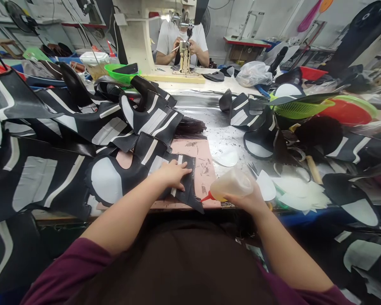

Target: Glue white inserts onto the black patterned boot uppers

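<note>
My left hand (175, 173) lies with spread fingers on a black shoe upper (189, 185) that has white reinforcement strips on it. The upper rests on a pinkish board (205, 159), its pointed corner reaching over the front edge. In my right hand (252, 199) is a translucent squeeze bottle (231, 184) with a red nozzle, tipped on its side. Some yellowish liquid shows in the bottle. The nozzle tip is close to the upper's right edge; whether it touches, I cannot tell. A white oval patch (227, 158) lies just behind the bottle.
Black uppers (38, 169) with white patches are piled on the left, more (260, 135) on the right. White pieces (300, 192) and a wooden-handled tool (314, 169) lie right. Green basket (301, 108) stands behind. Across the table, a person (182, 46) works at a sewing machine (184, 57).
</note>
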### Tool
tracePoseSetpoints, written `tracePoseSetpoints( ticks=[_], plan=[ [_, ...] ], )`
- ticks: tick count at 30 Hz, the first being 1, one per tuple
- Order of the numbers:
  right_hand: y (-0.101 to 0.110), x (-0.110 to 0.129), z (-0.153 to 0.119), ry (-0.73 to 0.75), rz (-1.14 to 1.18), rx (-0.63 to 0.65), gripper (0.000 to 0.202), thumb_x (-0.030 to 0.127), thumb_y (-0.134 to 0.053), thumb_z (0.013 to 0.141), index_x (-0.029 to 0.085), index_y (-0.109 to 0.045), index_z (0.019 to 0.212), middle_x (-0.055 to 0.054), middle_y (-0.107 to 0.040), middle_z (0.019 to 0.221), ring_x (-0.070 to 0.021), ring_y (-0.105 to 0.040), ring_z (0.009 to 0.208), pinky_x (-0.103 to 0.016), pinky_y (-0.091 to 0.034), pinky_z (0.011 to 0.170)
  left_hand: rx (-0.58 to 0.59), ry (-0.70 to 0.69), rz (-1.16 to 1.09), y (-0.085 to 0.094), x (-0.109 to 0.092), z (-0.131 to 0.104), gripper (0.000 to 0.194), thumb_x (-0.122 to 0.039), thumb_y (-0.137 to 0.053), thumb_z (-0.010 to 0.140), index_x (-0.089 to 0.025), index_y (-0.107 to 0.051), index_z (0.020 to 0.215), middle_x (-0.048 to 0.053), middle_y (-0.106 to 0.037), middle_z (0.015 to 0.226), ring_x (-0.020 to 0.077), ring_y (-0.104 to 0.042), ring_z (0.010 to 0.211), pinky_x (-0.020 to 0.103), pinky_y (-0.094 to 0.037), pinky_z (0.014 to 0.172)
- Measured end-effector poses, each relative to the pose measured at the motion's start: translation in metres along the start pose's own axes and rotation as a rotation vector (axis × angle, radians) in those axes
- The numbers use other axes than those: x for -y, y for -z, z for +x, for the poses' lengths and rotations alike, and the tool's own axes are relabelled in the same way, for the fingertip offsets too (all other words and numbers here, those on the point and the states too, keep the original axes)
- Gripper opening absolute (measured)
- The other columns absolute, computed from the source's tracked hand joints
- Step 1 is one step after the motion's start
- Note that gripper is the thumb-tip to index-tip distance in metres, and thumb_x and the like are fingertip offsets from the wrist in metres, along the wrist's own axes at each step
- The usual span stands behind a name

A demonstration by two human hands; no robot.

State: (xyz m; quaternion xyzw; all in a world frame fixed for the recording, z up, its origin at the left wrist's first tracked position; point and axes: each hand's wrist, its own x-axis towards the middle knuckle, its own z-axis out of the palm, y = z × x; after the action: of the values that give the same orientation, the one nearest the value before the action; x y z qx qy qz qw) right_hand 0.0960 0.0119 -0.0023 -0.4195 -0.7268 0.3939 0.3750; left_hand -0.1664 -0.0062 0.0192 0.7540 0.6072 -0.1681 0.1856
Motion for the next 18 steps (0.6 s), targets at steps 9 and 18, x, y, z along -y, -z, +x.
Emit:
tracePoseSetpoints(
  ticks=[9, 18],
  plan=[
    [0.001, -0.029, -0.008, -0.382, 0.762, 0.038, 0.053, 0.054, -0.073, 0.056, 0.026, -0.057, 0.098, -0.003, -0.064, 0.083, -0.0216, -0.061, 0.071, -0.027, -0.046, 0.044, -0.416, 0.344, -0.010, -0.027, -0.028, -0.044, 0.049, -0.049, -0.036, 0.090, -0.006, -0.059, 0.099, 0.018, -0.059, 0.098, 0.0303, -0.057, 0.094, 0.037, -0.046, 0.073],
    [-0.008, -0.018, 0.011, -0.273, 0.771, -0.012, 0.051, 0.067, -0.047, 0.071, 0.029, -0.058, 0.103, -0.005, -0.063, 0.102, -0.0177, -0.059, 0.065, -0.029, -0.045, 0.047, -0.246, 0.074, -0.018, -0.057, -0.002, -0.091, 0.034, -0.018, -0.050, 0.085, -0.021, -0.054, 0.118, 0.004, -0.051, 0.130, 0.0192, -0.052, 0.113, 0.029, -0.042, 0.093]
  ],
)
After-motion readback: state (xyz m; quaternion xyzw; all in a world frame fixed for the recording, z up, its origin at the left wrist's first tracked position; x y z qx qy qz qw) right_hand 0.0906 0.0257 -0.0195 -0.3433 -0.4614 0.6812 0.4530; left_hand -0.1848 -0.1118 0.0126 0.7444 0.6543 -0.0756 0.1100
